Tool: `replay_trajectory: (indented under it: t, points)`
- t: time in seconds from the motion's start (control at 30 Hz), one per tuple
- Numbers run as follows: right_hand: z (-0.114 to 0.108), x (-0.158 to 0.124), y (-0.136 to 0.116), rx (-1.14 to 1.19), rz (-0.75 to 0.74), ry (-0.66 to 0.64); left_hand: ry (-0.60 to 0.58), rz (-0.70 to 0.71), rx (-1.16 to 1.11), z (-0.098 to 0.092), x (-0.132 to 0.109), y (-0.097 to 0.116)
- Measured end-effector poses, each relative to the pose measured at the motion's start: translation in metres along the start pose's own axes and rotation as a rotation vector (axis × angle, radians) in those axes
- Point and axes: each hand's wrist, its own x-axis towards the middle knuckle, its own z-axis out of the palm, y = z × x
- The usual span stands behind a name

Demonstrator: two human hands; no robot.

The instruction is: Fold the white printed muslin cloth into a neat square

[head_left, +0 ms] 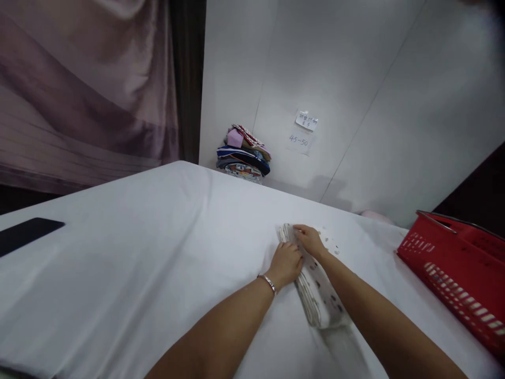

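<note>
A folded white cloth (pixel 319 295) with small dark and brownish spots lies on the white-covered table (pixel 150 252). Its layers show along the left edge, and part of it spreads out to the right, beneath my right forearm. My left hand (pixel 284 265), with a bracelet at the wrist, is closed on the left edge, fingers curled over the layers. Farther up, my right hand (pixel 310 239) grips the cloth near its far end, fingers pointing left. The hands nearly touch, and the fingertips are partly hidden.
A red plastic basket (pixel 465 273) with a metal handle stands at the right. At the table's far edge is a stack of folded fabrics (pixel 243 155). A flat black object (pixel 27 234) lies at the left. Paper notes (pixel 300 134) are stuck on the wall; a pinkish curtain (pixel 87 89) hangs left.
</note>
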Motion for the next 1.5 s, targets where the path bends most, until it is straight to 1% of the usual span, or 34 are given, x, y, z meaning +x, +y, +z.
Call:
replay_trajectory:
  t: [0.07, 0.17, 0.27, 0.4, 0.53, 0.87, 1.03, 1.13, 1.2, 1.27, 1.37, 1.43, 1.5]
  points:
    - [0.01, 0.012, 0.001, -0.019, -0.06, -0.041, 0.006, 0.011, -0.016, 0.002, 0.0, 0.0]
    - [0.023, 0.019, 0.006, -0.067, -0.163, -0.142, 0.023, 0.029, -0.048, 0.006, 0.0, 0.0]
    - [0.028, 0.021, 0.012, -0.083, -0.173, -0.186, 0.033, 0.022, -0.058, 0.009, 0.001, -0.001]
    - [0.022, 0.031, 0.017, -0.085, -0.126, -0.214, 0.036, 0.005, -0.037, 0.01, 0.003, -0.001]
    - [0.015, 0.046, 0.016, -0.104, -0.108, -0.264, 0.04, -0.021, -0.033, 0.008, 0.004, 0.0]
    - [0.004, 0.075, 0.004, -0.176, -0.105, -0.582, 0.008, -0.033, -0.041, 0.006, 0.004, -0.001]
    - [0.006, 0.08, 0.002, -0.238, -0.092, -0.662, -0.003, -0.039, -0.036, 0.005, 0.003, -0.002]
    - [0.011, 0.079, 0.004, -0.272, -0.084, -0.667, 0.002, -0.023, -0.031, 0.003, 0.003, -0.001]
    - [0.014, 0.077, 0.007, -0.289, -0.082, -0.641, 0.0, 0.03, -0.034, 0.002, 0.003, 0.001]
    - [0.015, 0.073, 0.01, -0.301, -0.083, -0.592, -0.025, 0.101, -0.048, 0.001, 0.004, 0.003]
    - [0.012, 0.065, 0.017, -0.32, -0.064, -0.486, -0.076, 0.157, -0.077, 0.002, 0.004, 0.005]
    - [0.009, 0.057, 0.02, -0.338, -0.038, -0.402, -0.084, 0.158, -0.097, 0.004, 0.004, 0.005]
    - [0.008, 0.046, 0.023, -0.345, -0.05, -0.289, -0.074, 0.153, -0.121, 0.005, 0.004, 0.003]
